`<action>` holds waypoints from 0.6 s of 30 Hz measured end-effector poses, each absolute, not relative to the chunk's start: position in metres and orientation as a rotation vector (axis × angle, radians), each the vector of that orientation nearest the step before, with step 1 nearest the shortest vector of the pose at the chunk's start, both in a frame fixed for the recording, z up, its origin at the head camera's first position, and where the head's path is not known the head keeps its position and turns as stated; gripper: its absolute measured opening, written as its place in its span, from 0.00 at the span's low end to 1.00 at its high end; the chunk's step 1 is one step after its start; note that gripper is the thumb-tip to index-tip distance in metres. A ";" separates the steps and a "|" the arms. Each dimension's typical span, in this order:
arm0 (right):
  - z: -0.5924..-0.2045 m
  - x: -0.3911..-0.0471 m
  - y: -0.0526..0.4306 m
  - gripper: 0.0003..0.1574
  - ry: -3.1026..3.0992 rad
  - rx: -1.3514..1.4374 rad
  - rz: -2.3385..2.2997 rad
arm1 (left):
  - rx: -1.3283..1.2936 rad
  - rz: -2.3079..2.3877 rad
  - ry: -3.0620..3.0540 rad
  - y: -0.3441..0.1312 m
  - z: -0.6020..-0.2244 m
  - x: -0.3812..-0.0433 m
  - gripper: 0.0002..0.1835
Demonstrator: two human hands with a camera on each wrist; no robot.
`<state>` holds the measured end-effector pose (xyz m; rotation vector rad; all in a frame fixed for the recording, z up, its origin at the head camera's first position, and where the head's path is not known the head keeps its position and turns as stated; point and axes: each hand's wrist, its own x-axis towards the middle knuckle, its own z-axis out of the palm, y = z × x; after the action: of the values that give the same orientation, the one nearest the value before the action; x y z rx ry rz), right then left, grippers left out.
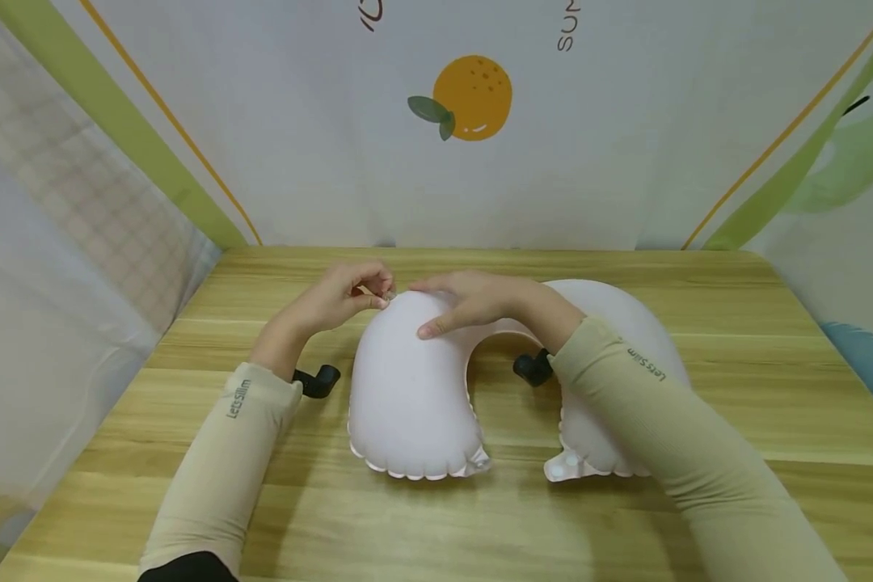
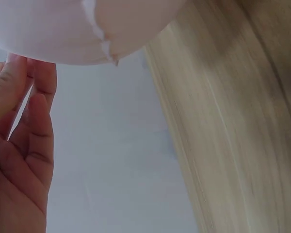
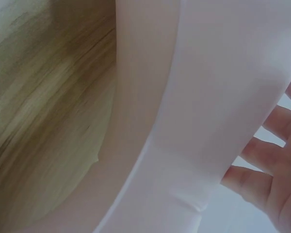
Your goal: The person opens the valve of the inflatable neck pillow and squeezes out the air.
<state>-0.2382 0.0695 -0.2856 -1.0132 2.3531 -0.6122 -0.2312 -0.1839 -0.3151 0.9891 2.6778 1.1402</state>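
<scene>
A puffed-up, pale pink, U-shaped inflatable neck pillow (image 1: 415, 388) lies on the table, its two ends facing the near side. At its far left edge my left hand (image 1: 335, 295) pinches a small clear piece, seemingly the air valve (image 1: 390, 297), between thumb and fingertips. In the left wrist view those fingers (image 2: 41, 82) meet the pillow's rounded side and hide most of the piece. My right hand (image 1: 473, 299) lies across the far part of the left lobe, thumb on top. Seen from the right wrist, its fingers (image 3: 262, 153) stretch out straight along the pillow's outer edge.
Wood-grain table (image 1: 436, 533) spreads under the pillow, with a white curtain (image 1: 298, 162) printed with an orange behind it. Black wrist-camera mounts (image 1: 318, 381) stick out beside both forearms. Scalloped seams and a small dotted tab (image 1: 566, 466) edge the pillow's near ends.
</scene>
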 end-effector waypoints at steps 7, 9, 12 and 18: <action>-0.287 -0.239 0.069 0.51 2.351 -1.015 -0.614 | 0.981 1.240 2.670 -0.185 -0.319 -0.230 0.10; -0.287 -0.239 0.069 0.52 2.349 -1.012 -0.616 | 0.980 1.229 2.684 -0.185 -0.317 -0.229 0.12; -0.288 -0.240 0.068 0.52 2.349 -1.009 -0.615 | 0.950 1.165 2.699 -0.184 -0.311 -0.226 0.07; -0.291 -0.240 0.069 0.52 2.330 -0.999 -0.634 | 0.811 1.164 2.587 -0.185 -0.308 -0.223 0.16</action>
<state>-0.2401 0.0691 -0.2913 -0.9985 2.3298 -0.6344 -0.2229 -0.1851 -0.3082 0.8110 2.5872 1.1641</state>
